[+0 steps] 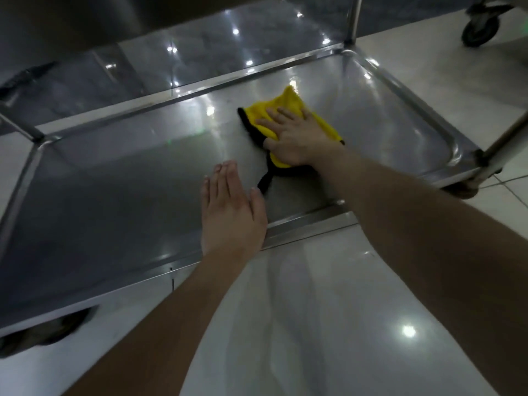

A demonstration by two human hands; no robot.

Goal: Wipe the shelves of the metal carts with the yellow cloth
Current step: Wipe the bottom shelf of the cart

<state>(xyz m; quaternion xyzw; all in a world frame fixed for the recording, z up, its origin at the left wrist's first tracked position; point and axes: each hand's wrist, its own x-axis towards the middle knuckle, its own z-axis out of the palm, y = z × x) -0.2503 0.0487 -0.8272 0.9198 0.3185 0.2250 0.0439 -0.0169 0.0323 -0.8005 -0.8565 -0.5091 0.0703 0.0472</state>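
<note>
Both hands are over the lowest shelf (pixel 114 201) of the steel cart (pixel 355 21). The right hand (pixel 297 138) lies flat, fingers straight and spread, pressing the yellow cloth (pixel 285 107) onto the metal just right of frame centre. The left hand (pixel 231 212) is flat with fingers together, holding nothing, at the near rim (pixel 308 224). Best to keep palm weight even, sweep in overlapping lanes toward the raised edge, and work into the rounded corner (pixel 454 150) at the right, where grime likely collects
</note>
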